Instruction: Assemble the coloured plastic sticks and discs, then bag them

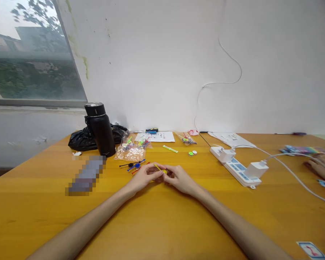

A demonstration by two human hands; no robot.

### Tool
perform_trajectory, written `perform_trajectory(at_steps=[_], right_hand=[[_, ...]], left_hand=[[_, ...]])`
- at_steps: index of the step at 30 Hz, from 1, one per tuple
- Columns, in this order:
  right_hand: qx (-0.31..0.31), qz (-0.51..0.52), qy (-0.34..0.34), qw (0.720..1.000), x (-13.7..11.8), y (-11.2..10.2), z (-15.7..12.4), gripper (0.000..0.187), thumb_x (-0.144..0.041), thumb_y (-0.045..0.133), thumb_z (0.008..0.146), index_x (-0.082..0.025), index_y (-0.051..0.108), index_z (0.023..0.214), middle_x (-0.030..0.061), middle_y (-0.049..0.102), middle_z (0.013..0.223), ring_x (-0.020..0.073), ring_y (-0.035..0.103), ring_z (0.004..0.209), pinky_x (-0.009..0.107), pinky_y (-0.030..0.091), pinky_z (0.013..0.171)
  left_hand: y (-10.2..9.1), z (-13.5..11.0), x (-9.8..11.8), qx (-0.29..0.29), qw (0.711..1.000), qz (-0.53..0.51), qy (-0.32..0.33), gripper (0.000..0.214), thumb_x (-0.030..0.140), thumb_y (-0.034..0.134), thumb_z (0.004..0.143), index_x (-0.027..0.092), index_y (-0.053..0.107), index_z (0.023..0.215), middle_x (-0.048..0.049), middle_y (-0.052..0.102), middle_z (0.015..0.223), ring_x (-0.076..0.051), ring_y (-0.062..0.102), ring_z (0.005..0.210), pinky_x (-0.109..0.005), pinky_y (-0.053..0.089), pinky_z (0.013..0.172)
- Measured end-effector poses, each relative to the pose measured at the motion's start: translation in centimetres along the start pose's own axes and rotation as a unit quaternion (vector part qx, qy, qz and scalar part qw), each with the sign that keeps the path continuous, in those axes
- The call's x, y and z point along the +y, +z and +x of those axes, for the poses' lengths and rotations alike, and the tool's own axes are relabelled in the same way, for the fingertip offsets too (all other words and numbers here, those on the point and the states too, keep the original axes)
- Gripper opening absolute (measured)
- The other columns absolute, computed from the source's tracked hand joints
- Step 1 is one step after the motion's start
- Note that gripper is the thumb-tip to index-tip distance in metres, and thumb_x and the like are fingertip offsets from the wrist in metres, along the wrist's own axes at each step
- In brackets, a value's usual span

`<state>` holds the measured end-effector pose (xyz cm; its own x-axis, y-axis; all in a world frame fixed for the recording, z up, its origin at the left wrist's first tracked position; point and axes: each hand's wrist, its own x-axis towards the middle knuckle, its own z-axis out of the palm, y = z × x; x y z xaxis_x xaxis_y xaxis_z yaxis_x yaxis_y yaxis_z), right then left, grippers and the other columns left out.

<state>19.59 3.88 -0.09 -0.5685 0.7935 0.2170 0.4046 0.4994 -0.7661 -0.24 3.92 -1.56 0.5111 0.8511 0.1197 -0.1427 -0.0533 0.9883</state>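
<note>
Head view, as it reaches me at a distance: near the centre of the frame, the left hand [144,175] and the right hand [180,177] meet, fingers curled in, thumbs and fingertips pinched on a small yellow piece [164,172]. I see its thin yellow arm and a bit of a rounder part; the fingers cover the rest, so I can't make out its full shape.

Just left of the hands lie a black piece [130,165], a blue piece [137,165] and a red piece [135,171], this last partly hidden by the left hand. Above centre I get a pale green piece [170,148], with a green disc [190,154] and a white disc [194,152] to its right. Glare on the clear bag [130,153], left of centre, blurs its coloured contents for me; the smaller bag [186,138] is no easier to read.

Further left, a black bottle [100,131] hides part of a black plastic bag [81,140], and a pixelated patch [86,177] masks whatever lies below it. Right of centre stands a white power strip [241,173]. At the right edge, another person's hand [318,168] is cut off, and a card [311,250] runs out at lower right
</note>
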Motion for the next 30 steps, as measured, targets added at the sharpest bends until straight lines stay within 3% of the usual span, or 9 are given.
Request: perform_trajectory(at_steps=[11, 18, 23, 30], right_hand=[[-0.007, 0.029, 0.022, 0.999, 0.1, 0.2, 0.0, 0.054, -0.051, 0.043, 0.099, -0.018, 0.053, 0.141, 0.0017, 0.068, 0.077, 0.0149, 0.06, 0.068, 0.024, 0.044, 0.065], [0.011, 0.072, 0.026, 0.997, -0.1, 0.2, 0.0, 0.053, -0.056, 0.029, 0.102, -0.017, 0.062, 0.118, 0.0018, 0.066, 0.073, 0.0159, 0.061, 0.069, 0.027, 0.047, 0.072], [0.024, 0.099, 0.031, 0.994, 0.5, 0.4, 0.1, 0.058, -0.057, 0.023, 0.103, -0.016, 0.056, 0.129, 0.0012, 0.065, 0.069, 0.0155, 0.058, 0.065, 0.027, 0.047, 0.069], [0.019, 0.078, 0.032, 0.996, 0.4, 0.6, 0.1, 0.06, -0.058, 0.023, 0.103, -0.017, 0.06, 0.127, 0.001, 0.064, 0.068, 0.0152, 0.057, 0.066, 0.028, 0.046, 0.071]], left_hand=[[0.3, 0.1, 0.2, -0.007, 1.0, 0.001, 0.005, 0.038, 0.05, 0.066, 0.086, 0.017, 0.066, 0.106, -0.0082, 0.072, 0.095, -0.018, 0.069, 0.08, -0.03, 0.054, 0.076], [-0.5, 0.2, 1.1, 0.095, 0.995, 0.011, 0.013, 0.041, 0.052, 0.067, 0.083, 0.018, 0.067, 0.106, -0.0072, 0.067, 0.098, -0.02, 0.066, 0.088, -0.028, 0.055, 0.071], [-0.8, 0.2, 1.7, 0.136, 0.99, 0.021, 0.032, 0.038, 0.051, 0.063, 0.086, 0.018, 0.07, 0.103, -0.0074, 0.065, 0.102, -0.021, 0.062, 0.092, -0.027, 0.054, 0.073], [-1.0, 0.3, 1.5, 0.146, 0.986, 0.051, 0.058, 0.043, 0.057, 0.056, 0.089, 0.019, 0.07, 0.103, -0.0054, 0.062, 0.096, -0.018, 0.058, 0.087, -0.025, 0.051, 0.069]])
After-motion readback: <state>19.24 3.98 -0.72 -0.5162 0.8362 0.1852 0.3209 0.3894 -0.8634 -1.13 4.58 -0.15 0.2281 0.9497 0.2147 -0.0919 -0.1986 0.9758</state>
